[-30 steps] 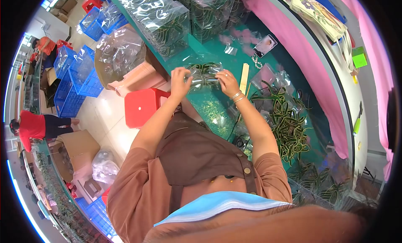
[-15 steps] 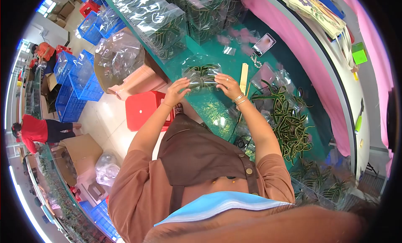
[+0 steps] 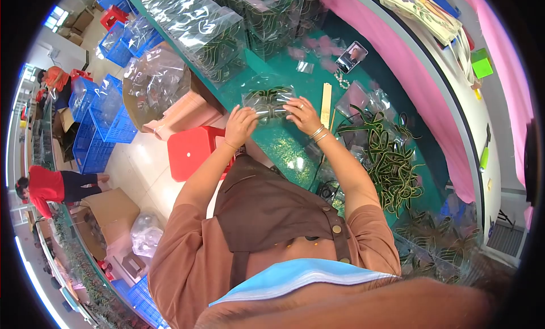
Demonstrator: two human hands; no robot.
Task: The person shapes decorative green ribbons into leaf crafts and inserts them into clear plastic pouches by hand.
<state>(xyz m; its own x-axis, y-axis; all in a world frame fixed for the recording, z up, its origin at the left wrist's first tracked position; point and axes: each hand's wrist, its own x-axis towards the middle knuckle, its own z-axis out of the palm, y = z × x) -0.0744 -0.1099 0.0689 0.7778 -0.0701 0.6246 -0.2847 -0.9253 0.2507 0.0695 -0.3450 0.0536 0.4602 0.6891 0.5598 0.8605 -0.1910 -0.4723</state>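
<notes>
A clear plastic bag [image 3: 271, 114] lies over the green tabletop in front of me, with a dark green, gold-edged ribbon piece [image 3: 271, 95] inside it. My left hand [image 3: 241, 126] grips the bag's near left corner, fingers bent. At the near right corner, my right hand [image 3: 304, 116], with a ring and bracelets, pinches the film between thumb and fingers. To the right of that hand is a flat wooden strip [image 3: 326, 105]. Farther right sits a tangled heap of green, gold-edged ribbon loops [image 3: 389, 164].
Rows of filled clear bags [image 3: 213, 37] stand along the table's far left. A phone [image 3: 352, 57] and beads lie at the back. A red stool [image 3: 190, 153], a carton of plastic [image 3: 156, 85] and blue crates [image 3: 102, 119] occupy the left floor. A person in red [image 3: 45, 184] works beyond.
The view has shifted slightly. Both hands remain at the bag's near corners, and the right hand's fingers have moved slightly inward over the film.
</notes>
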